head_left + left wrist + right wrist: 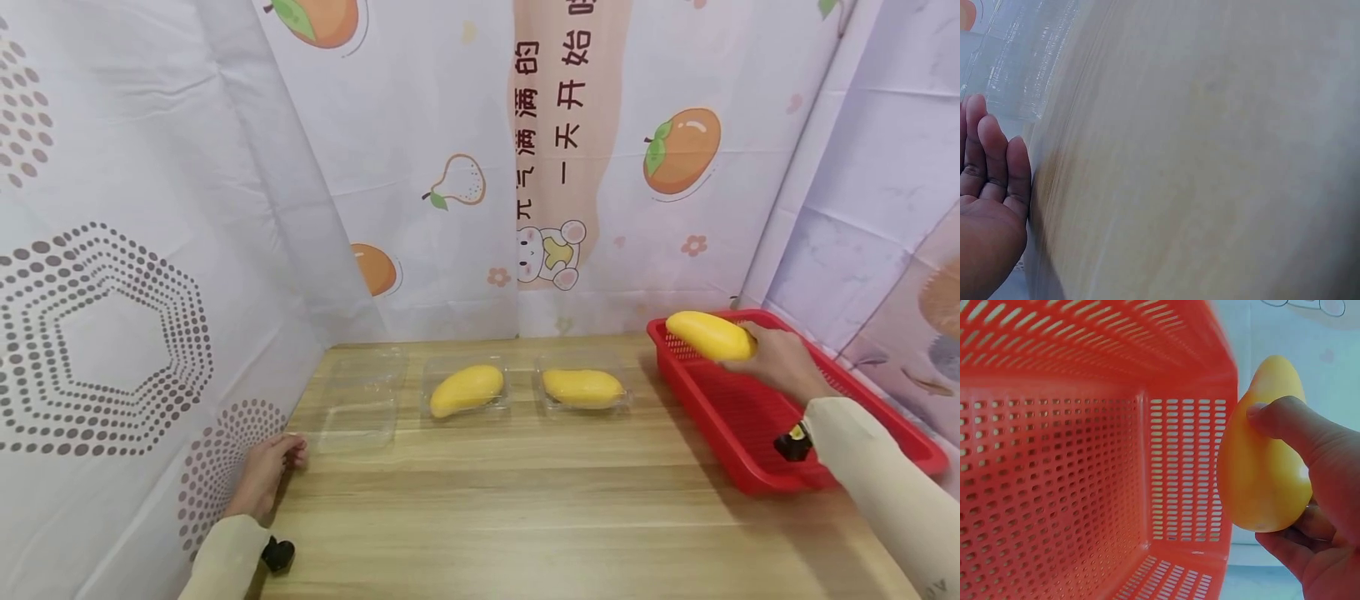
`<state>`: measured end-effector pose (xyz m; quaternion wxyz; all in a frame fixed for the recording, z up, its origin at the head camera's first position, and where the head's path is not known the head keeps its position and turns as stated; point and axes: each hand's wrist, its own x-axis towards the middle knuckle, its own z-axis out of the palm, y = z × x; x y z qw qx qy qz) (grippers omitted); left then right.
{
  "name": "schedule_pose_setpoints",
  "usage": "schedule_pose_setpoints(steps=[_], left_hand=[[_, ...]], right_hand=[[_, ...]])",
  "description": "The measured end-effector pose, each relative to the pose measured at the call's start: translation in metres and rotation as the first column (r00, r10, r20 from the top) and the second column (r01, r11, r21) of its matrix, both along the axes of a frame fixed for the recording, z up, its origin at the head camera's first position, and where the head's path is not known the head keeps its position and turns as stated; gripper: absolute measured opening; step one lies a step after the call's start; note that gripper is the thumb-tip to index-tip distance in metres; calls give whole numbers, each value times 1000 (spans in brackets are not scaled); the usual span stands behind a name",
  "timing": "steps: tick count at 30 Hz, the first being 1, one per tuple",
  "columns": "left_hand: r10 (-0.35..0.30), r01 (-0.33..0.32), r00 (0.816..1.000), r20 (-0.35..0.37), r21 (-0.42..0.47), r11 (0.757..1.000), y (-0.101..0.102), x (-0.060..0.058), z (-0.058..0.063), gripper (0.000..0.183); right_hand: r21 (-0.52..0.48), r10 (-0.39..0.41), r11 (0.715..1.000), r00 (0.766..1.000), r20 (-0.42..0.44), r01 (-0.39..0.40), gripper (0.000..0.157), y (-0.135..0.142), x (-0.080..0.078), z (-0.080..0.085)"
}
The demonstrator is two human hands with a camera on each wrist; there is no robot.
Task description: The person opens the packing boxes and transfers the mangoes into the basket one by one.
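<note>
Right hand [783, 362]: you grip a yellow mango [705, 335].
Red basket [701, 425]: beneath that hand.
Left hand [264, 471]: released, your fingers relaxed near the clear container [358, 421].

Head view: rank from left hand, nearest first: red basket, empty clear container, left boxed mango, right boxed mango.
From the left hand:
1. Empty clear container: ahead, slightly right
2. Left boxed mango: middle
3. Right boxed mango: farther right
4. Red basket: far right
</note>
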<state>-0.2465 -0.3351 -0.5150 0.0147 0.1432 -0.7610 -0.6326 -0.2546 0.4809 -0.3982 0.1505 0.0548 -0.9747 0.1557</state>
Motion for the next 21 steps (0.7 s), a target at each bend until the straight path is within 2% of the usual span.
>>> schedule_pose_setpoints(steps=[5, 10, 21], left_hand=[[3, -3, 1000, -5, 2, 1000, 0, -1, 1, 29], [-1, 1, 1000, -6, 3, 1000, 0, -2, 1, 29], [5, -5, 1000, 8, -6, 1000, 0, -2, -1, 31]], right_hand=[[30, -10, 1000, 1000, 5, 10, 75, 6, 0, -3], [15, -17, 1000, 999, 40, 17, 75, 10, 1, -6], [16, 14, 1000, 996, 91, -15, 64, 21, -2, -19]])
